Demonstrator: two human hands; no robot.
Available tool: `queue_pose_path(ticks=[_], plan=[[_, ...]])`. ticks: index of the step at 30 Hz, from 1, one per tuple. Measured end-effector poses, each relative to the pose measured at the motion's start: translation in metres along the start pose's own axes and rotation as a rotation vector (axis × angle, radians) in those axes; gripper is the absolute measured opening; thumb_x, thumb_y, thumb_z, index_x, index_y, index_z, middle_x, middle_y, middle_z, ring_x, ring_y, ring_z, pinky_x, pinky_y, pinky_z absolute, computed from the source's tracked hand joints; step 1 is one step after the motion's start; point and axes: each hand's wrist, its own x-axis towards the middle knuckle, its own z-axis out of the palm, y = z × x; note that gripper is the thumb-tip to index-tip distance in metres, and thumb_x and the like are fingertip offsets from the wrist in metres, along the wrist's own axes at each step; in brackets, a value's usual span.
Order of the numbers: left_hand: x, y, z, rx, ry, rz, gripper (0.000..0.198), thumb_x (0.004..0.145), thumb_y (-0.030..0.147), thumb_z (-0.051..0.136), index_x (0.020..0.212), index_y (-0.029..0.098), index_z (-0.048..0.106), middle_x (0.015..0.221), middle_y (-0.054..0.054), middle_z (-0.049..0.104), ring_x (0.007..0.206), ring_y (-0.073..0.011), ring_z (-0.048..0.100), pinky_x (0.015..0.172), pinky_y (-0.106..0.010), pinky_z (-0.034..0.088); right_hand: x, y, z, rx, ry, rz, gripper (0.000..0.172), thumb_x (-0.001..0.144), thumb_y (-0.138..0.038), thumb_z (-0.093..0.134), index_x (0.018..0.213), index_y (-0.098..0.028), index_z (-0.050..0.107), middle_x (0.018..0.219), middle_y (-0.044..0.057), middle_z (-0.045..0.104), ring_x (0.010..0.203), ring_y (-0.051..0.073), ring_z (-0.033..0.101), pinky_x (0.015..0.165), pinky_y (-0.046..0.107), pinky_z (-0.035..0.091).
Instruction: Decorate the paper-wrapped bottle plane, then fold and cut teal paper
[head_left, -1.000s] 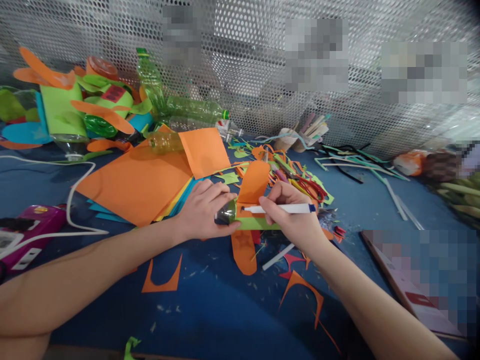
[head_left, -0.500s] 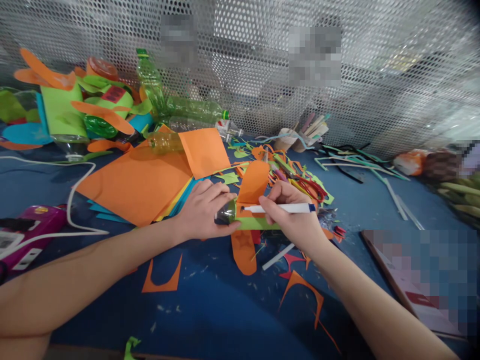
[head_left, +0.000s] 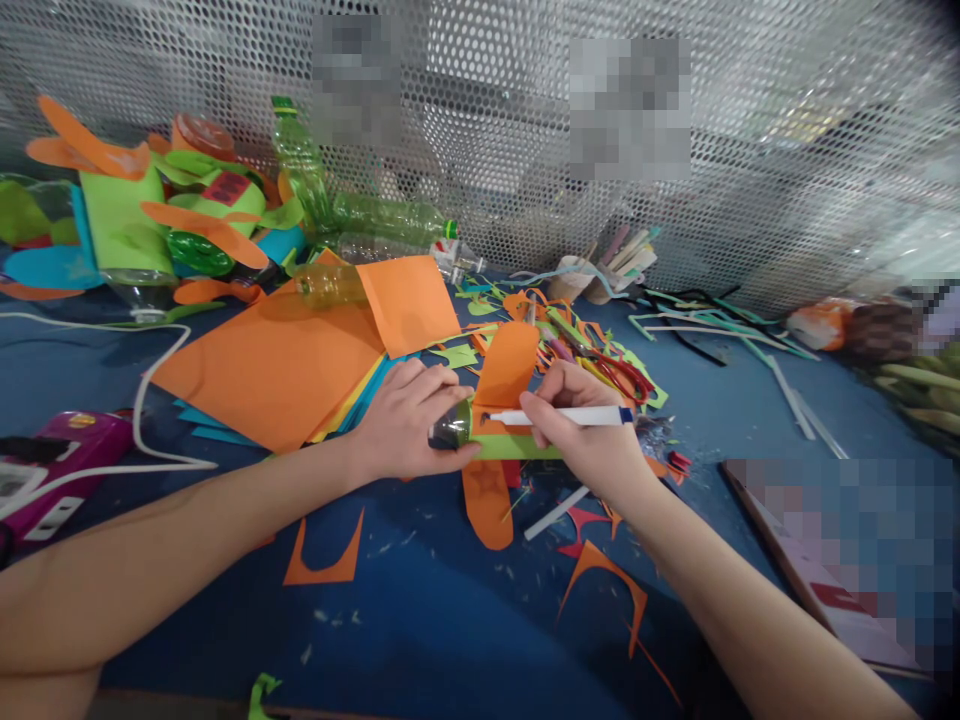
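Observation:
A plastic bottle (head_left: 452,428), wrapped in green paper with orange paper wings (head_left: 507,365), lies on its side on the blue table (head_left: 420,630). My left hand (head_left: 409,420) closes round the bottle's bare, clear end and steadies it. Between the fingers of my right hand (head_left: 574,420) is a white marker (head_left: 592,416) with a dark blue end. Its tip touches the orange paper on the bottle, by a small dark mark. My right hand hides the far end of the bottle.
Orange, yellow and blue sheets (head_left: 277,350) lie at left, beside a purple power strip (head_left: 75,460) with a white cable. Paper-covered bottles (head_left: 124,215) stand behind. Scraps (head_left: 330,565) and red-handled scissors (head_left: 630,378) lie around. A metal mesh (head_left: 480,130) rises at the back.
My right hand and the marker have shifted very slightly. The bottle and my left hand stay in place.

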Motion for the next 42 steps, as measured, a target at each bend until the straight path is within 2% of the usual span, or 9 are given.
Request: queue_pose_path(ticks=[8,18,25,30,36,42], plan=[[-0.0002,-0.0004,0.0008,-0.003,0.016,0.016,0.048,0.075,0.054,0.06,0.1,0.013,0.06,0.094,-0.01,0.062,0.083,-0.0239,0.054,0.076,-0.041,0.044,0.0016,0.0002,0.0007,-0.002,0.011,-0.016,0.025,0.08,-0.021,0.059,0.063,-0.022,0.041,0.043,-0.008,0.049,0.038,0.007,0.042,0.041,0.021,0.032],[-0.0003,-0.0006,0.0007,0.002,0.003,-0.001,0.046,0.075,0.054,0.058,0.101,0.016,0.059,0.095,-0.009,0.062,0.083,-0.0233,0.053,0.077,-0.04,0.043,0.001,-0.0002,-0.0008,-0.014,0.007,-0.009,0.025,0.079,-0.022,0.059,0.063,-0.023,0.041,0.043,-0.008,0.048,0.037,0.007,0.04,0.04,0.021,0.03],[-0.0012,-0.001,0.0011,-0.002,0.003,0.011,0.048,0.075,0.054,0.059,0.101,0.013,0.06,0.095,-0.011,0.062,0.083,-0.0239,0.054,0.077,-0.041,0.043,0.0022,0.001,-0.0021,-0.06,0.095,-0.019,0.026,0.08,-0.021,0.057,0.061,-0.023,0.04,0.042,-0.007,0.047,0.039,0.009,0.039,0.042,0.023,0.03],[-0.0014,-0.001,0.0014,-0.011,0.011,0.005,0.048,0.076,0.055,0.057,0.102,0.015,0.06,0.095,-0.01,0.062,0.084,-0.0235,0.054,0.077,-0.041,0.043,0.0014,0.0006,-0.0018,-0.035,0.036,-0.006,0.024,0.08,-0.023,0.058,0.063,-0.024,0.041,0.043,-0.007,0.048,0.039,0.009,0.04,0.042,0.023,0.03],[-0.0017,-0.0013,0.0013,-0.01,-0.017,-0.002,0.047,0.076,0.054,0.058,0.102,0.015,0.06,0.096,-0.01,0.062,0.083,-0.0231,0.053,0.077,-0.041,0.043,0.0018,-0.0009,-0.0018,-0.039,0.075,-0.011,0.025,0.08,-0.023,0.058,0.063,-0.024,0.04,0.042,-0.008,0.048,0.039,0.009,0.039,0.042,0.023,0.03],[-0.0018,-0.0016,0.0017,-0.003,0.008,0.01,0.048,0.076,0.055,0.058,0.102,0.015,0.06,0.096,-0.01,0.062,0.083,-0.0234,0.052,0.076,-0.041,0.044,0.0017,0.0009,-0.0009,-0.064,0.069,-0.007,0.023,0.08,-0.022,0.057,0.063,-0.024,0.041,0.044,-0.007,0.049,0.04,0.01,0.04,0.043,0.024,0.03]])
